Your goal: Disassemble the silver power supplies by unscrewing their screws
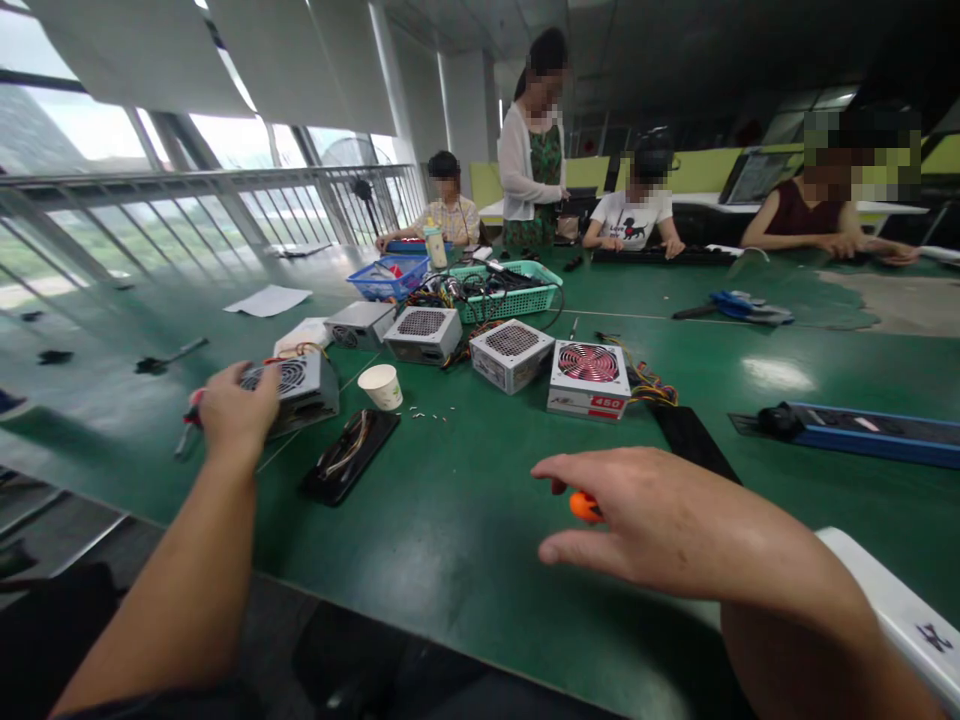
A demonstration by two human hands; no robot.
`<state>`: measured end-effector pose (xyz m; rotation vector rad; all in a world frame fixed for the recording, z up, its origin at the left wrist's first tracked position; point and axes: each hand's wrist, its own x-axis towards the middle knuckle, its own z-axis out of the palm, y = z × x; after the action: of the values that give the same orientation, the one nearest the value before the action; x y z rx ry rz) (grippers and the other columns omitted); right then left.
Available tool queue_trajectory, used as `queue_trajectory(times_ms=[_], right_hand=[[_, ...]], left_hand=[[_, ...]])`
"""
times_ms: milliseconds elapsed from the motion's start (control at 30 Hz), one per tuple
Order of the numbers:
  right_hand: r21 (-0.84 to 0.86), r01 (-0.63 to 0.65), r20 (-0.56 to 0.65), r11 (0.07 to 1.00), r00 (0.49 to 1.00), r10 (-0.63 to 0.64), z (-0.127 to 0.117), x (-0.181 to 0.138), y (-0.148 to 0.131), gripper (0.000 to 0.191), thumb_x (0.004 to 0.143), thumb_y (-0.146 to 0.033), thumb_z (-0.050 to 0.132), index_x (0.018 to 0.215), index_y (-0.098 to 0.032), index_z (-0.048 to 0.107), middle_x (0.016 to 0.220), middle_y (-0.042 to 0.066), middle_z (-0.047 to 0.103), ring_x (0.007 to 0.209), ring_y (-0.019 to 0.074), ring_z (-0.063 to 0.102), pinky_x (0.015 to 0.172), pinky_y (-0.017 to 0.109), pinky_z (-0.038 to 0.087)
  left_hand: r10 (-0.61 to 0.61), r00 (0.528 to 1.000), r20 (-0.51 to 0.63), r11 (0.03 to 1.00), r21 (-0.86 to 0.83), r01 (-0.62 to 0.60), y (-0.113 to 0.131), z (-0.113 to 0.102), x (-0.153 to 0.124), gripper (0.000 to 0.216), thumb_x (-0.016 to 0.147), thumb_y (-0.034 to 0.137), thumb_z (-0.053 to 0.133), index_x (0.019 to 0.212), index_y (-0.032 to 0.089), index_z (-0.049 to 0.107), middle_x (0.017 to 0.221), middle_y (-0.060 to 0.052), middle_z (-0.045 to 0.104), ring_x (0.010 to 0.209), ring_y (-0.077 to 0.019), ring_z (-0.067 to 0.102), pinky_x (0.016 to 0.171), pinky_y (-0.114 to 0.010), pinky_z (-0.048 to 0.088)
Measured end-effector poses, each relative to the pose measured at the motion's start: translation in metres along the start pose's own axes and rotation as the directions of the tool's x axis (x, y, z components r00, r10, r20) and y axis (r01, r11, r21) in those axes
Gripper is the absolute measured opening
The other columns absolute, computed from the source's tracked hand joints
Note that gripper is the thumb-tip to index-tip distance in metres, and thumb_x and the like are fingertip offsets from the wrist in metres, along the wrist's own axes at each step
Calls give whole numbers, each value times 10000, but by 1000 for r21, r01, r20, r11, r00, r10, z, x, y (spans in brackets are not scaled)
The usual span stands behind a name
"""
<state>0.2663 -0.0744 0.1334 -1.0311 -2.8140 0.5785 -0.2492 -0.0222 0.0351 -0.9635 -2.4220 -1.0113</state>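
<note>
My left hand [238,410] is wrapped over the near left side of a grey computer power supply [311,388] with a round fan grille. Beside that hand, a red-handled tool [187,425] is partly hidden. My right hand [637,510] hovers over the green table, thumb and index finger apart. A rounded orange end with black marks, like a tool handle [585,507], pokes out of its palm; the curled fingers behind are hidden. Between my hands stand a paper cup [381,386], several small screws [431,414] and a black tray [351,458] with something cord-like in it.
Several more power supplies [512,355] stand in a row, one with a red fan [589,378]. Behind are a green basket [517,290] of cables and a blue basket [386,276]. A blue-and-black bar-shaped device [877,430] lies right. Several people [634,212] are across the table.
</note>
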Motion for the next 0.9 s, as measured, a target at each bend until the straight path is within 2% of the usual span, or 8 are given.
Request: queue_trajectory(times_ms=[167, 333, 367, 467, 600, 667, 800, 900], right_hand=[[-14, 56, 22, 998, 998, -55, 10, 5, -4, 599, 890, -634, 619, 1353, -255, 628, 1160, 72, 766, 1042, 295, 728, 871, 418, 557], [-56, 99, 62, 994, 994, -95, 17, 12, -19, 552, 883, -594, 650, 1291, -223, 672, 1086, 99, 779, 996, 309, 734, 821, 392, 537], [-55, 99, 74, 994, 993, -95, 17, 13, -21, 540, 880, -589, 655, 1274, -220, 681, 1066, 97, 781, 983, 311, 734, 810, 392, 533], [5, 81, 84, 997, 993, -81, 20, 20, -22, 573, 869, -627, 643, 1252, -204, 694, 1070, 106, 777, 987, 315, 724, 809, 396, 526], [210, -32, -47, 977, 998, 43, 36, 45, 1, 602, 872, -604, 648, 1251, -138, 690, 1168, 161, 742, 1044, 298, 697, 891, 390, 504], [449, -180, -109, 875, 961, 253, 48, 66, 19, 620, 801, -542, 761, 1248, -120, 680, 1208, 171, 721, 1060, 295, 693, 927, 376, 490], [625, -304, -51, 719, 903, 427, 69, 122, 51, 542, 939, -510, 618, 1316, -121, 591, 1080, 131, 727, 804, 219, 729, 740, 356, 555], [734, -340, -24, 588, 852, 523, 77, 160, 65, 405, 969, -417, 618, 1296, -178, 598, 1247, 97, 652, 1025, 218, 671, 862, 433, 580]], left_hand=[[403, 894, 195, 903, -242, -355, 69, 16, -52, 587, 892, 528, 613, 1344, 153, 623, 1329, -110, 669, 1055, -249, 667, 975, -365, 516], [585, 693, 422, 791, -484, -374, 161, 67, -92, 889, 766, 622, 732, 1453, 98, 519, 1474, -205, 548, 1305, -330, 565, 1095, -383, 431], [579, 680, 451, 789, -519, -328, 178, 81, -94, 901, 764, 629, 733, 1451, 88, 517, 1492, -218, 528, 1334, -340, 542, 1118, -387, 405], [459, 742, 489, 819, -557, -139, 216, 121, -91, 829, 775, 592, 742, 1382, 57, 559, 1486, -255, 521, 1380, -359, 501, 1134, -378, 366], [396, 749, 531, 823, -568, -32, 238, 156, -86, 648, 869, 567, 650, 1231, 30, 638, 1329, -285, 635, 1270, -364, 593, 1045, -382, 426], [372, 750, 546, 809, -587, 26, 240, 165, -89, 605, 875, 552, 649, 1213, 50, 646, 1298, -258, 664, 1219, -335, 628, 1002, -358, 454], [334, 753, 567, 766, -629, 133, 237, 173, -96, 602, 816, 462, 733, 1273, 86, 620, 1283, -191, 691, 1144, -264, 666, 938, -305, 489], [324, 733, 599, 742, -641, 196, 233, 173, -99, 576, 741, 445, 792, 1186, 101, 674, 1181, -157, 737, 1061, -254, 692, 883, -301, 509]])
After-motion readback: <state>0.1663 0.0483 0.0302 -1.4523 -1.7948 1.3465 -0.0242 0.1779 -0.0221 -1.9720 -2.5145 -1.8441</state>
